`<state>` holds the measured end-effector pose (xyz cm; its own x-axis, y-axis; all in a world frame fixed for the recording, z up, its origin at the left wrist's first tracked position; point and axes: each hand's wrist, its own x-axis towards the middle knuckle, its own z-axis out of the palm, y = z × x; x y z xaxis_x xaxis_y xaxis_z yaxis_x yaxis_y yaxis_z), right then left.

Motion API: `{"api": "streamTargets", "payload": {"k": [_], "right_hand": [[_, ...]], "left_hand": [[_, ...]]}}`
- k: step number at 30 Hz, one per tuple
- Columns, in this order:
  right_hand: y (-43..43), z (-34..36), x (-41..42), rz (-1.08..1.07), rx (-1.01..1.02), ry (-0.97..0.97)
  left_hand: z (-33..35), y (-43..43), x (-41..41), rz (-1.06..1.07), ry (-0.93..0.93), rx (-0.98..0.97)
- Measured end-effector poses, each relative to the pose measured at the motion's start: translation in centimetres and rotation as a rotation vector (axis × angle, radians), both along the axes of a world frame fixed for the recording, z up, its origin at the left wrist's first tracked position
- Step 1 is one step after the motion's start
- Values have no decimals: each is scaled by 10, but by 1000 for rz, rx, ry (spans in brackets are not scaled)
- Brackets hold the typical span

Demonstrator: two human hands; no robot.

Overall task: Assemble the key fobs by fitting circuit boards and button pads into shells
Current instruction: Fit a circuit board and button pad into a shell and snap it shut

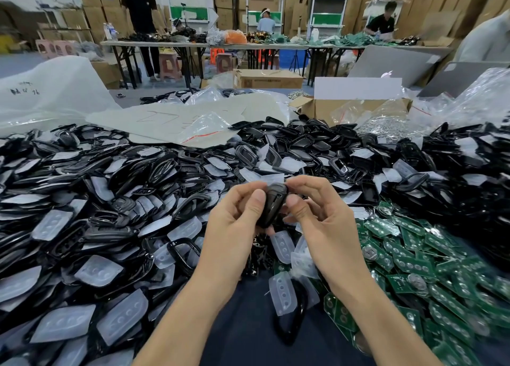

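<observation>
Both hands are up at centre, over the near edge of the table (pixel 248 338), with one black shell (pixel 273 205) held between them, clear of the heaps. Your left grip (pixel 234 216) curls round its left edge, thumb laid along the glossy near face. Your right grip (pixel 317 211) pinches the opposite edge, thumb on the front and forefinger hooked over the top. So both grips are closed on that one shell.

This reads to me as the seating or closing step. Whether a board and pad are already inside I cannot tell, because your fingers cover the seam.

To do it well, squeeze at the rim, not the middle of the face. Walk your thumbs round the edge so the seam closes evenly from one end to the other. Line up the narrow end first. If it resists, don't force it: a bunched pad or a tilted board will likely leave one side standing proud. Ease off, reseat, then press again. Run a fingertip along the join to feel for a gap.

Your stock is close. Translucent button pads (pixel 283 245) lie just below your hands, and green circuit boards (pixel 408 266) are heaped to your right. Loose shells (pixel 96 200), mixed with more pads, spread across your left.
</observation>
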<state>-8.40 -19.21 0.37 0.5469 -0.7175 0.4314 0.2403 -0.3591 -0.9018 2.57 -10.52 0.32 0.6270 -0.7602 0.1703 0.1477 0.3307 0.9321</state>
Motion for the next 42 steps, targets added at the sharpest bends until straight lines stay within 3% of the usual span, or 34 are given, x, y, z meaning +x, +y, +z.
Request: {"api": "streamTargets", "payload": {"k": [5, 11, 16, 20, 23, 28, 42], "right_hand": [[-1, 0, -1, 46, -23, 15], [1, -1, 0, 30, -50, 15], [1, -5, 1, -88, -80, 47], [0, -5, 0, -163, -54, 10], [0, -3, -1, -154, -41, 4], [-3, -1, -1, -94, -16, 11], [-7, -4, -2, -66, -22, 57]], "left_hand": [[4, -3, 0, -95, 254, -14], [8, -2, 2, -105, 324, 44], [7, -3, -1, -44, 188, 29], [5, -1, -7, -14, -90, -20], [1, 2, -9, 66, -300, 23], [0, 6, -6, 119, -447, 78], [-3, 4, -7, 172, -362, 47]]}}
